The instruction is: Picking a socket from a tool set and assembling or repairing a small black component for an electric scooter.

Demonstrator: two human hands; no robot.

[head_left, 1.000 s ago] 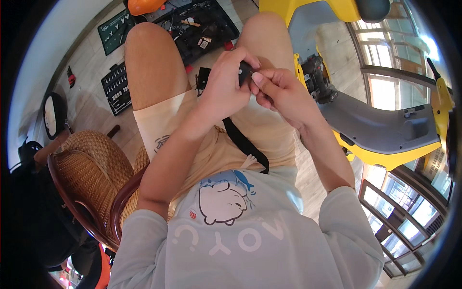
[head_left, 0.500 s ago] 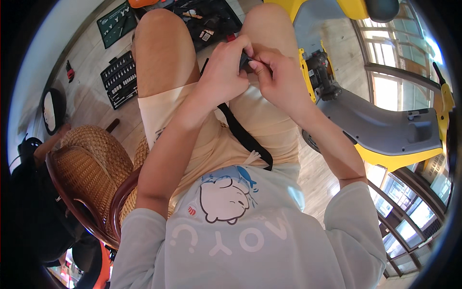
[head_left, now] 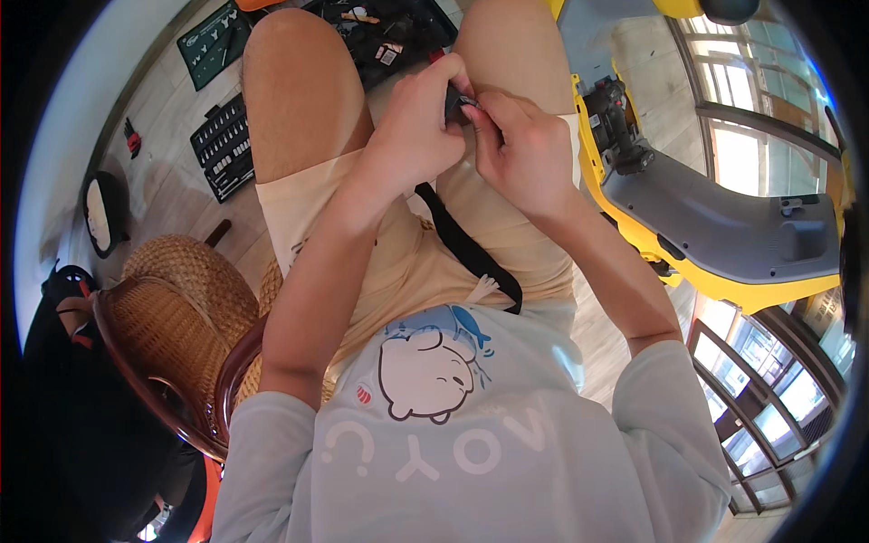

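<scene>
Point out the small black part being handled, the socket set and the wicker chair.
Black part (head_left: 453, 107): head view, its exposed dark side.
Socket set (head_left: 224, 149): head view, middle of the case.
Wicker chair (head_left: 172, 337): head view, woven surface.

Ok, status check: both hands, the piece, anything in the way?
Left hand holds dark piece. Right hand close against it, grip unclear. Piece mostly hidden by the hands. Strap on shorts.

A makeshift repair workshop, judging by the socket set, green tool pouch and yellow-and-grey vehicle bodywork.
</scene>
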